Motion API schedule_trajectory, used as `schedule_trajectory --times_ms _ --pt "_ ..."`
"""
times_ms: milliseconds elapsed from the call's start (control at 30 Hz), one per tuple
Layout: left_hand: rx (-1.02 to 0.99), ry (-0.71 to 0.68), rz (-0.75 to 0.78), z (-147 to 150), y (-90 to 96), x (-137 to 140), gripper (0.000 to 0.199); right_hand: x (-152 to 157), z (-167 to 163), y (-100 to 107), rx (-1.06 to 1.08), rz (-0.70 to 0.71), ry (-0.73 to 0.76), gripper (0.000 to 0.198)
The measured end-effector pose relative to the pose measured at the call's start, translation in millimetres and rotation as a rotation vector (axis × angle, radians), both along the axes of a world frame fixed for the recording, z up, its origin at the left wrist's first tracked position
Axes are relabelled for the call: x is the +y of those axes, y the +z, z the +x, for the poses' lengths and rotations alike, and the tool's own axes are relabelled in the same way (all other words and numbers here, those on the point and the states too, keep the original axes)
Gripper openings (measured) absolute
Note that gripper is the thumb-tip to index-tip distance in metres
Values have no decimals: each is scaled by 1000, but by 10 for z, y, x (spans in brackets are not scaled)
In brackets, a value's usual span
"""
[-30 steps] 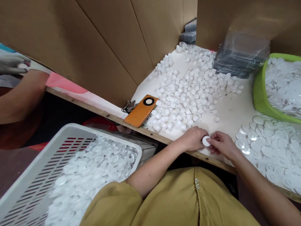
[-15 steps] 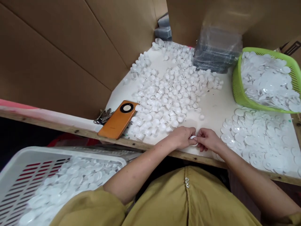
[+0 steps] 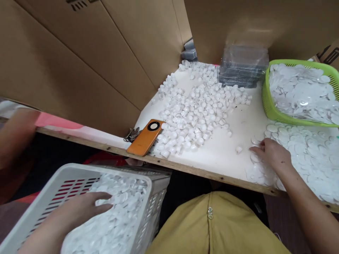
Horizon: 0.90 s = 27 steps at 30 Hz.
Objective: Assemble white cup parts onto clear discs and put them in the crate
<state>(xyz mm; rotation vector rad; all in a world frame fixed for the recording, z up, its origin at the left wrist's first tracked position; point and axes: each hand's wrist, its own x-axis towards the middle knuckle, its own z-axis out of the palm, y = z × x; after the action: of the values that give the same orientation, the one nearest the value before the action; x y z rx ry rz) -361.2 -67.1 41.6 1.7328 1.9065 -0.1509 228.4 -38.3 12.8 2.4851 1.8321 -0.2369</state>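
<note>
My left hand (image 3: 90,206) is over the white basket (image 3: 147,183), thumb and fingers apart. Beneath it lie many small white plastic pieces (image 3: 122,208); one shows in the gap by the fingertips, and I see no grip on it. At the table's right, my right hand (image 3: 277,155) has its fingers bent at the near edge of a spread of flat white discs (image 3: 304,151). A thin white disc (image 3: 254,140) shows at its fingertips, apparently pinched. One small white cup-like piece (image 3: 238,150) lies by itself left of that hand.
A heap of white cup-like pieces (image 3: 196,109) covers the table's middle. An orange phone (image 3: 145,137) lies at the front edge beside keys (image 3: 132,134). Behind are a plastic-wrapped stack (image 3: 242,67), a green basket of discs (image 3: 267,95) and cardboard walls (image 3: 87,70). Another person's blurred arm (image 3: 18,137) is at left.
My hands have parted from the small white piece they held together. The left moved down-left over the white basket; the right moved right to the discs. Another person's arm appeared at left.
</note>
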Motion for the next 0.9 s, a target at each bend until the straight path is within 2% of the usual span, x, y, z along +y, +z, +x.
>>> schedule_trajectory --times_ms 67,133,167,233,333,400,467,567,733,833,900 --pt "112 17 35 83 15 -13 28 16 -24 -38 0 32 53 39" --pt "72 -4 169 548 85 64 35 34 -37 -48 16 47 99 34" --pt "-13 -21 251 889 121 128 35 42 -38 -45 29 53 115 32" --pt "-250 -98 316 1685 154 281 34 52 -38 -33 62 64 132 29" --pt "-508 -336 249 2866 45 506 32 38 -57 -34 151 86 119 23" --pt "-503 -423 255 3468 -106 615 34 6 -76 -56 234 139 106 19" --pt "-443 -504 257 3855 -262 681 33 -37 -83 -87 318 227 92 16" --pt "-390 -653 266 4055 -410 706 27 -96 -58 -128 426 321 28 21" --pt "-258 -865 401 3813 -403 643 19 -113 -45 -159 705 324 -40 25" --pt "-223 -851 459 3594 -384 656 18 -75 -155 -152 943 268 -81 26" --pt "-312 -778 402 3474 -404 694 19 -42 -274 -133 1104 204 -105 29"
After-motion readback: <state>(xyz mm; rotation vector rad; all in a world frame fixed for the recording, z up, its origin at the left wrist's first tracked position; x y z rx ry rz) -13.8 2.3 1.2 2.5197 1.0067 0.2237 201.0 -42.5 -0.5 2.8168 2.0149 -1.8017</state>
